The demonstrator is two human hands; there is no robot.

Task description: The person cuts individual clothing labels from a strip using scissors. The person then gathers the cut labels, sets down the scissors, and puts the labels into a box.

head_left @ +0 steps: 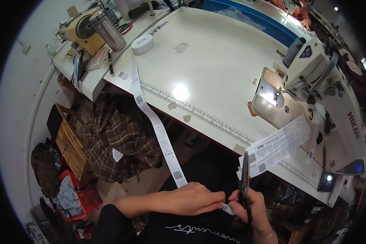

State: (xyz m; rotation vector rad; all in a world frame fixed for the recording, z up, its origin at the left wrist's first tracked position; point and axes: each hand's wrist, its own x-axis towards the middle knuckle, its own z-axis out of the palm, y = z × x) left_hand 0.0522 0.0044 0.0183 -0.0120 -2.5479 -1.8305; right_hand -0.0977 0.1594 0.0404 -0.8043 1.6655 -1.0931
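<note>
A long white strip of printed labels [160,132] runs from a roll [142,44] at the table's back left down over the front edge to my left hand [191,198]. The fingers of that hand are closed on the strip, whose end pokes out beyond them. Close beside it, my right hand [250,207] is wrapped round dark scissors [245,183], their blades pointing up, away from me. Past the blades, a fanned stack of cut labels [278,147] lies on the table's front edge, partly overhanging it.
The white sewing table [207,53] carries a printed ruler and a sewing machine [313,69] at right. A steel flask [107,30] stands at upper left. Plaid cloth [118,134] and a red basket [89,199] are below left. A phone [326,181] lies at right; another person [303,14] is far back.
</note>
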